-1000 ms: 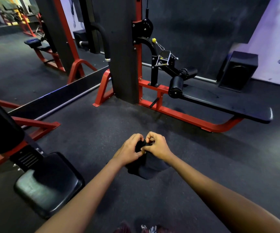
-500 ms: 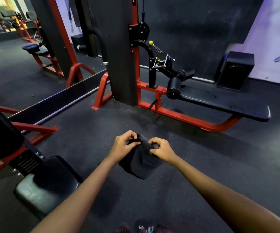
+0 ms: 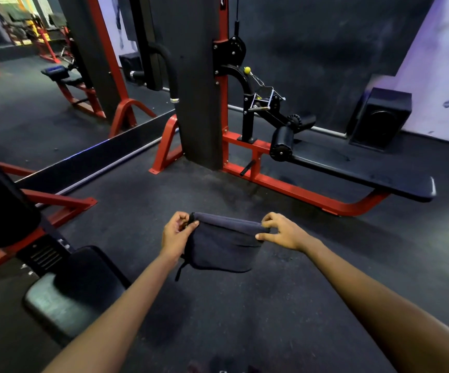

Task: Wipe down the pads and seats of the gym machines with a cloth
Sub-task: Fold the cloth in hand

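A dark folded cloth hangs stretched between my two hands above the floor, in the middle of the head view. My left hand pinches its upper left corner. My right hand pinches its upper right corner. At the lower left sits a black padded seat on a red-framed machine. A long black bench pad with a black roller pad stands ahead to the right, on the red frame of a cable machine.
The dark upright column of the cable machine rises straight ahead. A mirror wall runs along the left. A black speaker box stands by the far right wall. Dark rubber floor lies between the machines.
My hands have moved apart and spread the bunched cloth into a wide folded panel. The view has moved closer to the cable machine.
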